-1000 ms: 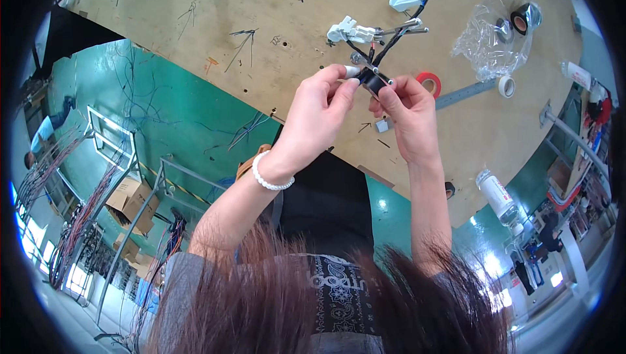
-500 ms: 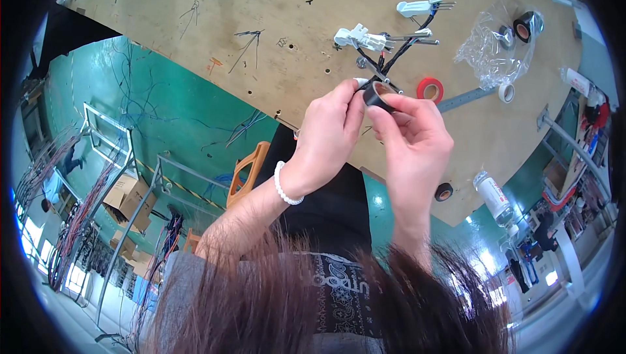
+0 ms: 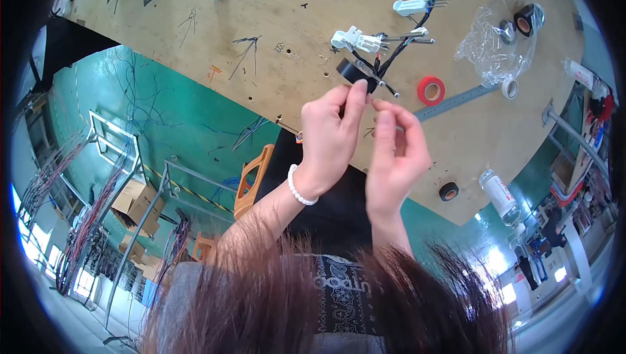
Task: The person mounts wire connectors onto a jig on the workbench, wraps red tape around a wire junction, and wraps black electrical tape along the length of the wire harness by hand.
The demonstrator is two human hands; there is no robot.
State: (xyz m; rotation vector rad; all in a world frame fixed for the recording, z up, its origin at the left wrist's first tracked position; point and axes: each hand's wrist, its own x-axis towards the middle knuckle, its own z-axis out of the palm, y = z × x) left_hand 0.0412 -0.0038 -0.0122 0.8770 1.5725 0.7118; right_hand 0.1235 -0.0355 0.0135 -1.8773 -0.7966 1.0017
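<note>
Two hands meet over a big plywood board [image 3: 195, 34], pale, scuffed and drilled with small holes, which tilts across the top of the view above a green floor [image 3: 163, 113]. On the board lies a black wire harness [image 3: 391, 54], its thin branches ending in white plastic connectors [image 3: 355, 40]. The left hand [image 3: 329, 139] wears a white bead bracelet [image 3: 300, 188] and pinches a black tape roll [image 3: 352, 70] between thumb and fingertips [image 3: 357, 93], right against the harness; the roll sits just above that hand, at the near end of the wires. The right hand [image 3: 394, 152] is just beside it, fingers curled loosely with the tips drawn together, and I cannot tell whether they grip a tape end, since anything there is too thin to see. Off to the right sit a crumpled clear plastic bag [image 3: 489, 44], a grey metal ruler [image 3: 450, 101], a red tape roll [image 3: 430, 90], glossy and ring-shaped, and another black roll [image 3: 448, 191] near the board's lower edge. A white bottle [image 3: 499, 194] lies by that edge too. Dark hair fills the bottom of the view and hides the forearms' lower parts; the far right corner is bent and crowded, hard to make out.
</note>
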